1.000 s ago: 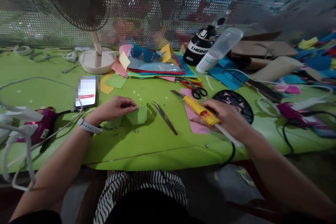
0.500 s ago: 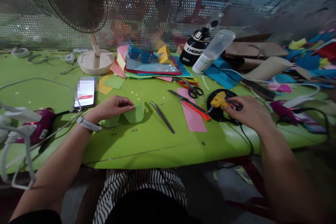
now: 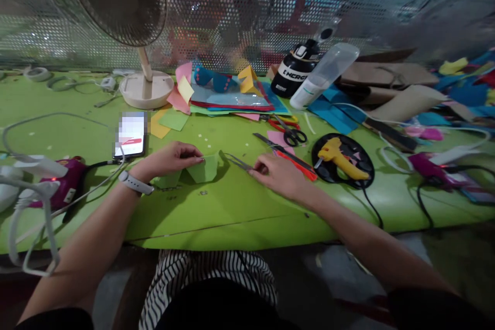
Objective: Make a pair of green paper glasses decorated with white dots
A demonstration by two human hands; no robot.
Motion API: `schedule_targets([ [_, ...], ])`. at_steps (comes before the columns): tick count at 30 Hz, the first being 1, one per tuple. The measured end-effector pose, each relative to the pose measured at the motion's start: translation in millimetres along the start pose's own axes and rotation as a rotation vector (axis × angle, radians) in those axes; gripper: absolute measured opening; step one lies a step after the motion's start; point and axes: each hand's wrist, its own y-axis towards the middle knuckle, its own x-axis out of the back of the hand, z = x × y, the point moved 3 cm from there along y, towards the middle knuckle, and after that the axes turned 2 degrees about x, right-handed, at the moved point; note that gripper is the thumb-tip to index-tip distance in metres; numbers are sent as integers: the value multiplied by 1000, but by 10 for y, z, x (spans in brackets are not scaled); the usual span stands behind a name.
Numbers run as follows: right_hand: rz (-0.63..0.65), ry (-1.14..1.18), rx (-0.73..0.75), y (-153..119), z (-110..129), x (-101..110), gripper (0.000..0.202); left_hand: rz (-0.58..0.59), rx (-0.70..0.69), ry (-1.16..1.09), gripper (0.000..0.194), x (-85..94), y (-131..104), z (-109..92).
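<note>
My left hand (image 3: 175, 159) pinches a folded piece of light green paper (image 3: 207, 169) just above the table. Right of it, my right hand (image 3: 273, 174) has its fingers closed on the metal tweezers (image 3: 237, 162), whose tips point left towards the paper. Small shiny bits (image 3: 203, 193) lie on the table below the green paper. A yellow glue gun (image 3: 340, 157) rests on a round black tray (image 3: 369, 165) to the right. Between the tray and my right hand are a red-handled cutting tool (image 3: 297, 163), pink paper (image 3: 277, 139) and black scissors (image 3: 295, 136).
A fan (image 3: 147, 90) and a phone (image 3: 131, 134) stand and lie at the left. Blue paper glasses (image 3: 214, 80) top a paper stack. Behind are a black bottle (image 3: 290, 75) and a clear bottle (image 3: 325, 77). Purple devices with cables (image 3: 67, 183) sit at both sides.
My right hand has left the glue gun, which now lies on the black tray, and has moved left to take hold of the tweezers. My left hand still holds the green paper.
</note>
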Motion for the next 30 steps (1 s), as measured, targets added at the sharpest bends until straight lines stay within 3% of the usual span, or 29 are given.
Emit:
schedule_targets([
  [3, -61, 249, -134, 25, -158, 136, 28, 10, -11, 0, 35, -9, 9, 6],
  [6, -239, 368, -72, 76, -180, 325, 39, 6, -23, 5, 34, -13, 16, 15],
  [10, -396, 278, 31, 157, 0, 573, 41, 10, -31, 31, 33, -14, 16, 25],
  [16, -388, 145, 181, 302, 355, 777, 30, 31, 9, 32, 37, -15, 6, 21],
  [21, -387, 110, 185, 470, 437, 753, 30, 29, 5, -2, 37, -23, -4, 7],
  [26, -315, 78, 243, 608, 481, 559, 39, 23, 40, 6, 35, -35, -2, -11],
  [30, -251, 189, 272, 676, 502, 399, 26, 23, 28, 13, 35, -31, 1, -37],
])
